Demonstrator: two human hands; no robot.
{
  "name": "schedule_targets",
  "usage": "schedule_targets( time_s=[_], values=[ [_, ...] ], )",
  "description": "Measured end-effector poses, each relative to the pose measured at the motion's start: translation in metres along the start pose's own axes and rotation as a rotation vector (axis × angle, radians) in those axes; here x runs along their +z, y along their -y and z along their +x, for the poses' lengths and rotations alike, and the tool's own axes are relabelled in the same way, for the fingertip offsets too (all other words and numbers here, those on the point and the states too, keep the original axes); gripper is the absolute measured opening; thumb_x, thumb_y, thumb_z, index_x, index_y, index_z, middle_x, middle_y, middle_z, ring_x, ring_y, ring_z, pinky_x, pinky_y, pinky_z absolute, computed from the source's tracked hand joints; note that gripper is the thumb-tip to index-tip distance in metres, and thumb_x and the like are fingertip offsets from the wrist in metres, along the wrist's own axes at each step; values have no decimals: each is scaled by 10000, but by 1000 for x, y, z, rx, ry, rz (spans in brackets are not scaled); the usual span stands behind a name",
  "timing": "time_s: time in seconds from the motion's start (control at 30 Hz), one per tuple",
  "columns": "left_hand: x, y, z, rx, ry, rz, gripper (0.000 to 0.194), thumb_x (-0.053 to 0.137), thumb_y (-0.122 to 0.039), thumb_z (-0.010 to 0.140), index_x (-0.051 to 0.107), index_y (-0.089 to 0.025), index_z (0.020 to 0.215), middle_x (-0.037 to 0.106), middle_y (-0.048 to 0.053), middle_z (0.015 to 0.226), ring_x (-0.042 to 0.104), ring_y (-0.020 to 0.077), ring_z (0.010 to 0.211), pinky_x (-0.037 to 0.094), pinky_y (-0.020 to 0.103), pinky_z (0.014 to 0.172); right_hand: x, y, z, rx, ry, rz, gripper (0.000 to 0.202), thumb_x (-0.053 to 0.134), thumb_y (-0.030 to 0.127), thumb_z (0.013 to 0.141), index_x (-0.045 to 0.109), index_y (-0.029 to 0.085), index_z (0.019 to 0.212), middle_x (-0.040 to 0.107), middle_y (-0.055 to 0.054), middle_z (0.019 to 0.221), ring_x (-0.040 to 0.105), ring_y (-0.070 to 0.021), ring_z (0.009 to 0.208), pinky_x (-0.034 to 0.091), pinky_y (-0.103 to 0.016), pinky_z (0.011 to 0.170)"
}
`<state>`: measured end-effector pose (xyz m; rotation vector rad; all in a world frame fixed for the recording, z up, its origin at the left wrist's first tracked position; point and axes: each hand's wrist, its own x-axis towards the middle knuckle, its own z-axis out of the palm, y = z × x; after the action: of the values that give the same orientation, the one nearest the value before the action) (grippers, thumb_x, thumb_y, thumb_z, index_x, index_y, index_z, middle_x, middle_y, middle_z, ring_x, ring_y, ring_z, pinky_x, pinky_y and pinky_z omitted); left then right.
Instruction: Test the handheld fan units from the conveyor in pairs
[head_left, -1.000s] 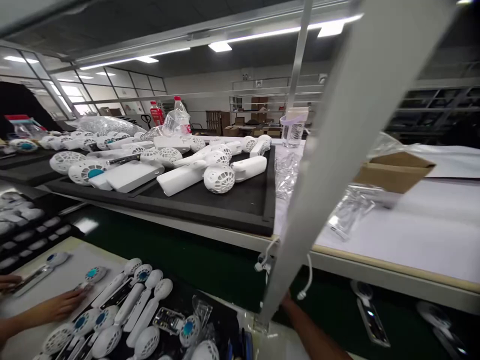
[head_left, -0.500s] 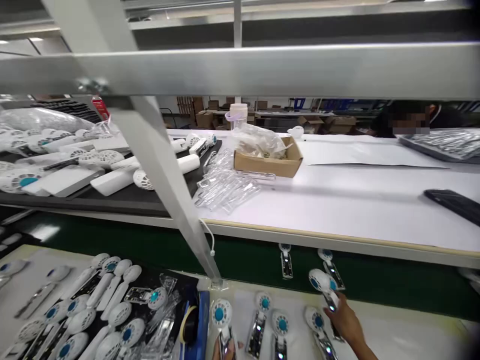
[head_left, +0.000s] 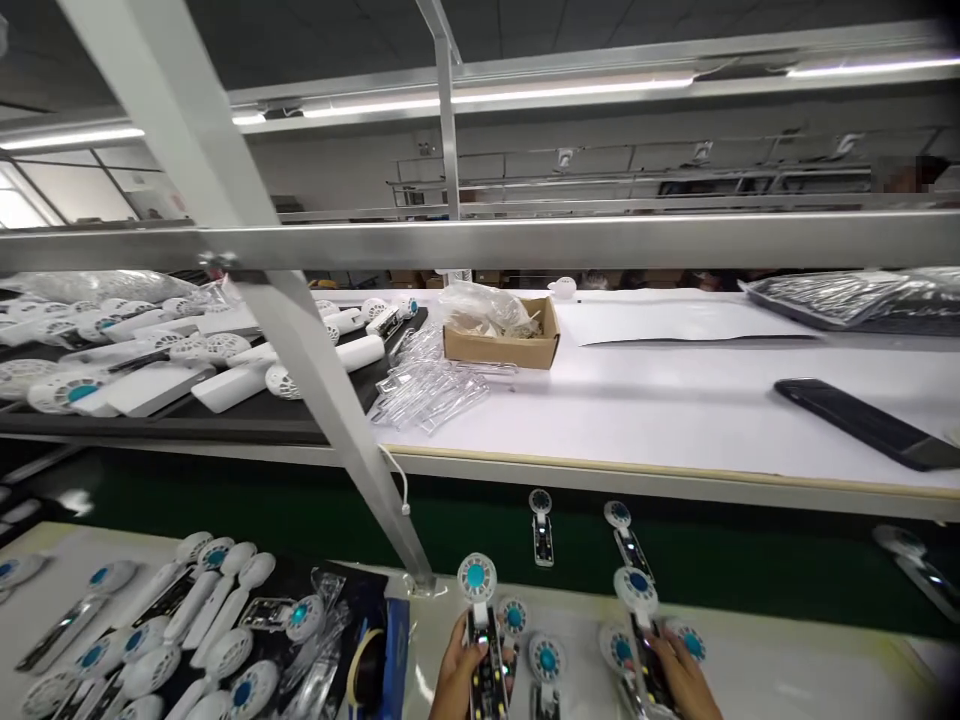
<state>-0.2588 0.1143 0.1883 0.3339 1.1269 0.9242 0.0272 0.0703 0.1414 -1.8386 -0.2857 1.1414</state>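
Gripping the left fan (head_left: 484, 640) by its opened handle in the left hand (head_left: 454, 675), laying the thumb close to the exposed circuit board (head_left: 489, 685), and so possibly risking a smudged or shorted contact through a slipping thumb. Holding the right fan (head_left: 646, 645) along its side in the right hand (head_left: 686, 682), but hiding most of those fingers behind it; not showing, therefore, how firmly. Holding both over the pale bench (head_left: 795, 665), on either side of the middle fan (head_left: 546, 660); probably courting scratches by lowering either without enough room. Overlapping the neighbouring fan (head_left: 615, 642) with the right one in this view, hence perhaps risking a knock between heads from a small sideways swing. Working near the green conveyor (head_left: 472, 530), facing two more opened fans (head_left: 542, 530) lying on it; perhaps chancing a bump by reaching forward with both hands full. Working also near the blue tape dispenser (head_left: 396, 660) and slanting metal post (head_left: 330, 400), likely inviting a snag from any wide leftward sweep.
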Motion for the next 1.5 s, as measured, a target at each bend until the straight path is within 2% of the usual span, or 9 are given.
schedule_targets(
  time_s=[0.13,0.23,0.33,0.5,0.77,1.0,1.17,1.37,1.5],
  values=[
    [-16,-34,-24,60,87,15,684,701,-241,560,377,-273,1161,595,55,1086,627,217,856,509,282,638,64,13,-75,-41,275,272,582,601,415,593,537,189,1126,697,-50,955,623,-270,954,522,-321,760],
    [-33,-52,-42,107,165,46,617,674,-216,602,395,-252,1152,564,71,1131,602,221,919,512,298,678,105,22,-118,-32,431,373,682,601,370,658,397,169,1276,703,-65,946,635,-270,907,519,-338,689],
    [-48,-63,-56,168,246,63,561,671,-196,609,429,-219,1115,548,89,1149,580,228,957,515,299,693,138,32,-146,-35,589,398,814,631,392,669,245,180,1354,700,-73,948,648,-267,856,505,-318,603],
    [-65,-71,-67,229,292,59,567,667,-200,644,400,-214,1144,574,91,1091,593,210,908,514,294,689,171,35,-166,-122,694,368,822,674,407,647,269,216,1337,631,-96,1103,626,-251,908,500,-293,602],
    [-63,-72,-71,211,308,4,479,622,-224,688,446,-183,1132,614,100,1009,620,202,797,506,333,686,180,26,-170,-206,714,284,754,650,462,656,349,226,1306,599,-107,1165,579,-295,1007,499,-391,763],
    [-64,-63,-72,251,313,-18,526,655,-203,670,462,-207,1160,640,74,910,625,192,748,503,324,680,174,15,-164,-326,669,194,622,620,426,716,408,251,1274,505,-79,1293,418,-283,1212,279,-456,1035],
    [-64,-60,-70,264,318,-43,529,688,-215,654,472,-213,1137,638,50,888,624,181,752,503,299,684,173,14,-165,-333,761,257,635,636,424,707,406,264,1277,514,-63,1289,422,-260,1214,285,-438,1040],
    [-65,-62,-72,243,348,-35,533,690,-216,658,456,-206,1137,627,59,910,620,172,755,500,292,681,172,18,-173,-251,771,319,614,644,392,706,423,256,1262,559,-60,1242,471,-248,1171,344,-417,1001],
    [-69,-61,-72,251,420,-48,608,725,-224,617,437,-203,1152,620,70,933,619,184,780,493,299,700,172,14,-173,-253,839,397,683,678,363,674,386,241,1280,536,-81,1266,485,-266,1157,357,-429,986]
  ],
)
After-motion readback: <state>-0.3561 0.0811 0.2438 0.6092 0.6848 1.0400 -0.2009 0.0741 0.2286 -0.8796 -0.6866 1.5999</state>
